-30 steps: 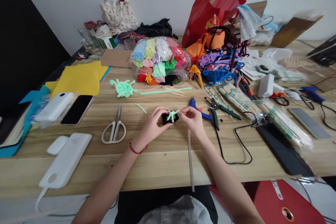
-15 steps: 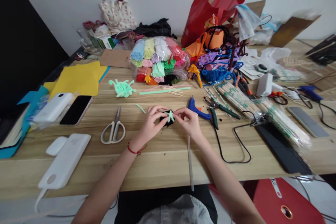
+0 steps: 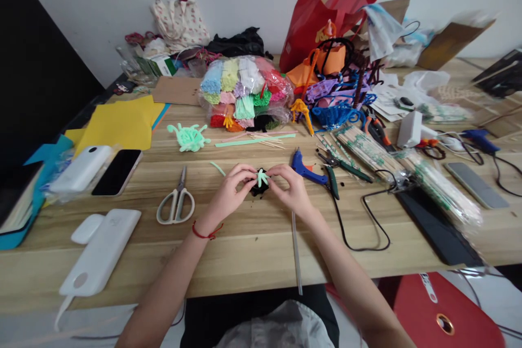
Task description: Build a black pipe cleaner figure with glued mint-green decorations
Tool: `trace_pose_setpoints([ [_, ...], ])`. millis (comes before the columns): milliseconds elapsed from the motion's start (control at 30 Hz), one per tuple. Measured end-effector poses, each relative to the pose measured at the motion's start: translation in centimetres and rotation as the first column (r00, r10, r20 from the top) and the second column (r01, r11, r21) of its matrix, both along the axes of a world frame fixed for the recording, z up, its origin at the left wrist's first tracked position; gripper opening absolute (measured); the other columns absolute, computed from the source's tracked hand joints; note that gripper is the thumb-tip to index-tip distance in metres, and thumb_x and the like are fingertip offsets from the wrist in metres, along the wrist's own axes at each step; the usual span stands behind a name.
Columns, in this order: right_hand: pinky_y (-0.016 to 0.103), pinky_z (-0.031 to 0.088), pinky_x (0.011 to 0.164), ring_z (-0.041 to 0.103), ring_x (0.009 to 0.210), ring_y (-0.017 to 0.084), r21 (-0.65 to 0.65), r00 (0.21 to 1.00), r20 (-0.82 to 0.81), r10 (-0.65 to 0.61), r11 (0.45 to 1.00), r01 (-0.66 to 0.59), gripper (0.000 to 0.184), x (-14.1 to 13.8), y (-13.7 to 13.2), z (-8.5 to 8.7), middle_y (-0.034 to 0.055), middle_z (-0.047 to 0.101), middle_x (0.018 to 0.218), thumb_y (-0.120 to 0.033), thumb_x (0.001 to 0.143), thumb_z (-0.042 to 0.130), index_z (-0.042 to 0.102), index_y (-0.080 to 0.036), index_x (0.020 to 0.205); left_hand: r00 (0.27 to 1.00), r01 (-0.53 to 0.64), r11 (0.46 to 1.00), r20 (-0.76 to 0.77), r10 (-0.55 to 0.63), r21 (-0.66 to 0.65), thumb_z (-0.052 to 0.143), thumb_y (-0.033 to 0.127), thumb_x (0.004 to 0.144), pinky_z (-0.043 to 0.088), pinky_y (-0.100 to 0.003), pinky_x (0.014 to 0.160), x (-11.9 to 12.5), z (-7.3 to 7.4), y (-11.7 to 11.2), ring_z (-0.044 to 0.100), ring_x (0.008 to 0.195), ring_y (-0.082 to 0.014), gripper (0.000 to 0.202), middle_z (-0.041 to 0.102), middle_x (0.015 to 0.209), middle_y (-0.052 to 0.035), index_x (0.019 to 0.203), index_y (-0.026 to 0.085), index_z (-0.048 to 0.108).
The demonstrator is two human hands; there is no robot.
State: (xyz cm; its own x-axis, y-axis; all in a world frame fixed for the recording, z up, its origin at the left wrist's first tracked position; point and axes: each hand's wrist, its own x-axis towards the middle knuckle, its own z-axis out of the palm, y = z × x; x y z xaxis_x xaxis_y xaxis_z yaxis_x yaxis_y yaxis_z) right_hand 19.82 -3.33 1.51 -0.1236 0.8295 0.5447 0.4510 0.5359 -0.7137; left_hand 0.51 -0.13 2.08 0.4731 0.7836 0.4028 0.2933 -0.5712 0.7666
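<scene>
My left hand (image 3: 230,191) and my right hand (image 3: 290,187) meet above the middle of the wooden table (image 3: 253,250). Both pinch a small black fuzzy piece with mint-green pipe-cleaner ends (image 3: 260,180) held between the fingertips. A red cord circles my left wrist. White-handled scissors (image 3: 176,202) lie to the left of my left hand. A blue glue gun (image 3: 309,171) lies just right of my right hand. A clear glue stick (image 3: 296,250) runs toward the table's near edge.
A mint-green pipe-cleaner figure (image 3: 188,137) and a bag of coloured pipe cleaners (image 3: 243,89) sit farther back. Phones and power banks (image 3: 101,244) lie at left, bundles of wooden skewers (image 3: 408,171) and cables at right. A red bag (image 3: 326,5) stands at the back.
Both hands have drawn closer together around the small piece, and the green ends now stick up between the fingertips. The view has shifted slightly.
</scene>
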Motion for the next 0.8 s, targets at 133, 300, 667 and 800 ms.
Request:
trace_pose_setpoints([
  [133, 0.036, 0.051, 0.08, 0.063, 0.088, 0.02, 0.013, 1.0, 0.019, 0.019, 1.0, -0.02, 0.013, -0.1, -0.1, -0.2, 0.0071, 0.065, 0.091, -0.02, 0.09, 0.052, 0.062, -0.022, 0.099, 0.999, -0.044, 0.998, 0.005, 0.044, 0.033, 0.055, 0.014, 0.086, 0.054, -0.031, 0.08, 0.2, 0.2, -0.3, 0.06, 0.092, -0.0152, 0.01, 0.059, 0.103, -0.0058, 0.09, 0.019, 0.062],
  [300, 0.035, 0.052, 0.079, 0.063, 0.086, 0.02, 0.028, 1.0, -0.006, -0.016, 0.999, 0.017, 0.008, 0.0, 0.0, -0.5, 0.0067, 0.066, 0.088, -0.023, 0.09, 0.054, 0.062, -0.022, 0.093, 0.997, -0.079, 0.993, 0.007, 0.078, 0.085, 0.057, 0.012, 0.083, 0.053, -0.03, 0.079, 0.3, 0.4, -0.4, 0.06, 0.09, -0.0148, 0.009, 0.06, 0.099, -0.0051, 0.086, 0.019, 0.062],
  [667, 0.033, 0.051, 0.076, 0.063, 0.083, 0.02, -0.07, 0.998, -0.061, -0.024, 0.997, 0.02, 0.009, 0.3, 0.1, 0.0, 0.0058, 0.067, 0.087, -0.022, 0.087, 0.055, 0.065, -0.022, 0.088, 0.996, -0.074, 0.992, -0.033, 0.078, 0.104, 0.059, 0.015, 0.083, 0.049, -0.035, 0.088, 0.2, 0.5, -0.5, 0.059, 0.097, -0.0175, 0.009, 0.061, 0.098, -0.0056, 0.075, 0.019, 0.059],
  [800, 0.044, 0.046, 0.093, 0.057, 0.104, 0.026, -0.092, 0.972, 0.159, -0.175, 0.977, 0.191, 0.04, 3.3, 0.8, -0.3, 0.0089, 0.063, 0.108, -0.007, 0.076, 0.048, 0.06, -0.022, 0.111, 0.997, -0.064, 0.992, -0.036, 0.068, 0.106, 0.056, 0.014, 0.084, 0.049, -0.036, 0.089, 0.2, 0.3, -0.5, 0.059, 0.099, -0.0177, 0.009, 0.062, 0.101, -0.006, 0.077, 0.019, 0.055],
])
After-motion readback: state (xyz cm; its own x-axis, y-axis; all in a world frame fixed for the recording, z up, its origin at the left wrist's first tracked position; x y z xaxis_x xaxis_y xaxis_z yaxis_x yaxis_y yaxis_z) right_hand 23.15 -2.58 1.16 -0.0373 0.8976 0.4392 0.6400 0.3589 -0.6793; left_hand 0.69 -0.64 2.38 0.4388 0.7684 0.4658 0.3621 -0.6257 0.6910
